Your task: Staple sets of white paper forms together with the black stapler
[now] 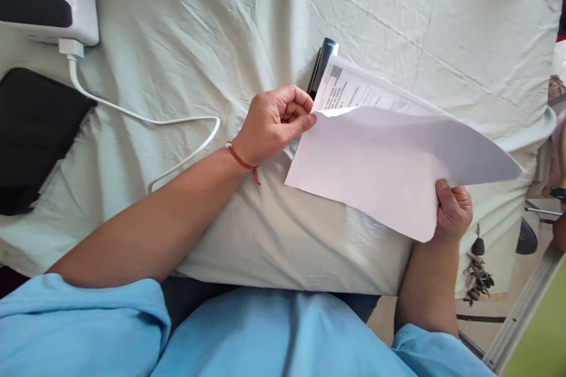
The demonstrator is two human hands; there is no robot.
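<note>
1. Fingers of the left hand pinch white printed paper sheets at their ten o'clock edge.
2. Fingers of the right hand clamp them at four o'clock.
3. They show toward three o'clock, over wrinkled pale-green cloth.

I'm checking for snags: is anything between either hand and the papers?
Nothing visible: the left hand touches the papers at their left edge, and the right hand grips them near the lower right corner.
</note>
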